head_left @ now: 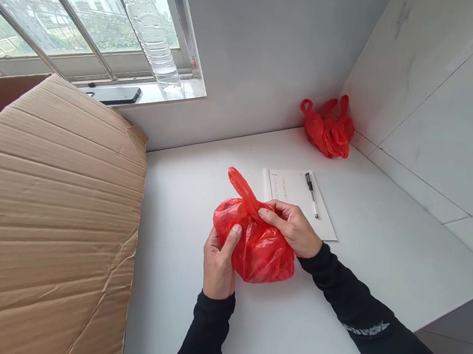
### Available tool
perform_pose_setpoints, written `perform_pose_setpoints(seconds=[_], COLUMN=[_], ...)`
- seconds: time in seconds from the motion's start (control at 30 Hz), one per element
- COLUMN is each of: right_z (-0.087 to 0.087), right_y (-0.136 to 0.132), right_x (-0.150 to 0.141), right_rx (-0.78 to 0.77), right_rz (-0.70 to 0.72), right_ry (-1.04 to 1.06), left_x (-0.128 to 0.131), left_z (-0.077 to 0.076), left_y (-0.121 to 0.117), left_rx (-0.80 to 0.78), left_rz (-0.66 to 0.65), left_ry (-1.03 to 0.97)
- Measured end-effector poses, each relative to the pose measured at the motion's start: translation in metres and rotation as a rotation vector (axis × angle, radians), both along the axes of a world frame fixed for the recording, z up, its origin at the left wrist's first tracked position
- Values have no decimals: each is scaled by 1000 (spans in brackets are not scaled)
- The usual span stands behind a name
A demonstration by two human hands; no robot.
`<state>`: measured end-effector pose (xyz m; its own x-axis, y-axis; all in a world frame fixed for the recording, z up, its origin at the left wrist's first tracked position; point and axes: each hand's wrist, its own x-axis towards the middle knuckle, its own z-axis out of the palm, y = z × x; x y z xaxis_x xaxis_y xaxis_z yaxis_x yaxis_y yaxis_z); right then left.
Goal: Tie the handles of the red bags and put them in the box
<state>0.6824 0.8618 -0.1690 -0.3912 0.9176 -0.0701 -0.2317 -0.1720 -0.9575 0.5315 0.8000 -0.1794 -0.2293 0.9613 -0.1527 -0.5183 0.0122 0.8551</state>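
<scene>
Nearest, the person's black fabric sleeves (358,308) bunch into soft folds at the wrists, the right one printed with pale lettering along the forearm. Both hands are clamped on one red plastic bag (260,255), held over the near middle of the white tabletop (181,222). The bag is thin, glossy and translucent, its film creased around a rounded, bulging bundle, with a twisted handle sticking up and leaning left. Whether its underside rests on the tabletop cannot be told.

The left hand (219,262) comes up almost straight, thumb laid along the front of the bag, fingers mostly hidden behind. The right hand (294,226) reaches in at a slant, thumb and curled forefinger pinching the gathered film at the handle's base.

To the left stands a brown cardboard box (47,208), its panel ribbed with creases and crumpled near one edge. Just beyond the right hand lies a flat white booklet (297,186) with small print, a slim black-and-clear pen (312,194) on top. Farther back, a second red bag (329,133) sits crumpled in the corner, loops upright. On the windowsill (193,89), a clear, ridged bottle (152,33) stands near a flat, dark-edged device (118,95), before smooth metal bars (68,10).
</scene>
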Motion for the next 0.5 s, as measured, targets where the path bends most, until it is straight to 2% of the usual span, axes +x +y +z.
perform_pose_setpoints(seconds=[0.1,0.3,0.5], right_z=[-3,-7,-11], right_y=[1,3,6], right_x=[0,0,-1], right_rx=[-24,-92,-120], right_rz=[-44,-120,-145], right_ry=[16,55,85], left_x=[0,-4,-4], left_z=[4,10,8], left_y=[-1,-3,-2], left_rx=[-10,-56,-91], left_rz=[-6,-22,-41], left_ry=[-24,-225,-153])
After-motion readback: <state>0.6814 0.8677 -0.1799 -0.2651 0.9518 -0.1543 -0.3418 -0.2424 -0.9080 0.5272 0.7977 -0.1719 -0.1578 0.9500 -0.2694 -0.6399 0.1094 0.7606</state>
